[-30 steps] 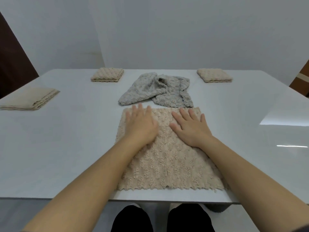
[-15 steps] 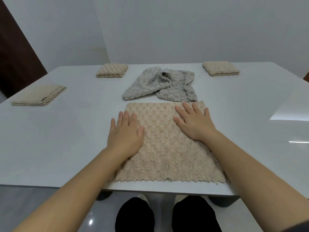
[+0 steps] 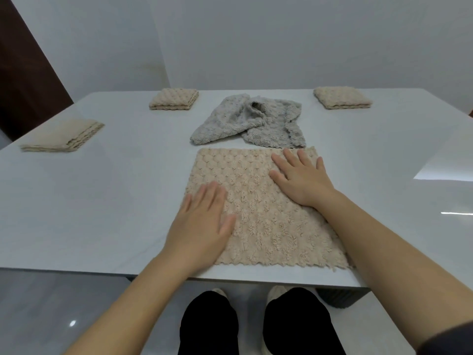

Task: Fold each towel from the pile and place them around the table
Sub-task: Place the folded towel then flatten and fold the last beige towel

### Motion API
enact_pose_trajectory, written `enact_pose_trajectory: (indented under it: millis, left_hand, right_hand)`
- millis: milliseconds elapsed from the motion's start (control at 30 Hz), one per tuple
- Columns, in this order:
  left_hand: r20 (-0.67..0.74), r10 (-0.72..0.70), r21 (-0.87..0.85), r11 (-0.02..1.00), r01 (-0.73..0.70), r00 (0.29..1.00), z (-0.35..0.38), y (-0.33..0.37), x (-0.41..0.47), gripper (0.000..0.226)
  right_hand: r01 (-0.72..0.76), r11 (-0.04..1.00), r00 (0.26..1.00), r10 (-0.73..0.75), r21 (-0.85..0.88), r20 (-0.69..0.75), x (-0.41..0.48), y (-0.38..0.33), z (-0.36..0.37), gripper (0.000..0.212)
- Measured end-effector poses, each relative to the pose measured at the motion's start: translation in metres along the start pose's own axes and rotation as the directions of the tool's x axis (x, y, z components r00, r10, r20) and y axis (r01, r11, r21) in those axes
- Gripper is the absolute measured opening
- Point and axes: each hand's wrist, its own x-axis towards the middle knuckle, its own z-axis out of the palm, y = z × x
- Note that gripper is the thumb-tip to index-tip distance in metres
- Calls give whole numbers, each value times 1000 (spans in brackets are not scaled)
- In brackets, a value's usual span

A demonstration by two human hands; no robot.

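head view. we see a white desk (image 3: 102, 190) with a beige towel (image 3: 258, 211) spread flat at its near edge, one layer thick, its scalloped hem lying just inside the desk's rim.

our left hand (image 3: 202, 224) lies palm down on the towel's left border, fingers straight and close together, released and grasping nothing; its outer side overhangs the bare desk.

our right hand (image 3: 302, 180) rests palm down on the towel's far right quarter, fingers straight and slightly spread, likewise released, with the fingertips near the towel's far edge. the two hands are apart, with bare towel between them.

just beyond the beige towel lies a crumpled grey towel (image 3: 250, 121), unfolded and bunched, its near hem at the beige towel's far edge; we cannot tell whether the two touch, nor whether the grey heap is one towel or more.

three folded beige towels sit around the desk, well apart from each other: one at the far left (image 3: 174, 99), one at the far right (image 3: 341, 97), and one along the left side (image 3: 61, 135).

below the desk edge we see dark trouser legs (image 3: 208, 326) and light shoes (image 3: 277, 293) on a glossy grey floor (image 3: 51, 303).
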Motion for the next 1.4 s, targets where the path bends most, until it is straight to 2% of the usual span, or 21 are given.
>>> enact_pose_trajectory:
  millis: [133,267,367,433,500,633,967,1167,1233,1300,1400]
  left_hand:
    - [-26,3,-15,1000,-3,1000,1,-8,-4,86]
    - [-48,1,-29,1000,-3,999,1,-6,-5,74]
    - [-42,5,-34,999,-6,999,2,-6,-5,67]
    - [-53,9,-35,999,-11,999,3,-8,-4,75]
    - [-52,11,-27,1000,-13,999,2,-8,-4,78]
    - [-35,0,-33,999,-1,999,-1,-7,-5,59]
    - [-18,-4,-42,999,3,1000,-2,-9,-7,60]
    - [20,-74,-23,997,74,997,-5,-19,-22,61]
    - [28,-87,32,996,86,996,-10,-22,-27,61]
    - [16,-100,77,992,98,995,-20,-24,-27,61]
    - [-46,-63,41,997,65,997,-37,-18,-2,59]
  right_hand:
    - [-6,1000,1000,6,2,25,0,-1,-2,62]
    - [-29,997,998,33,77,-48,-23,-25,-19,60]
    - [83,995,993,-78,54,-92,-62,-73,-25,60]
    - [144,988,989,-142,52,-48,-82,-102,-14,61]
    - [142,988,990,-142,67,-3,-91,-114,4,60]
    - [76,996,997,-77,52,2,-99,-100,22,57]
    - [-38,999,999,38,12,13,-113,-44,12,59]
    - [-90,996,995,89,4,34,-126,-16,4,59]
    - [-111,994,991,111,-12,75,-130,-8,-2,60]
    - [-140,990,983,143,-32,111,-128,-1,-14,60]
    - [-102,995,993,103,-15,52,-105,-3,-31,60]
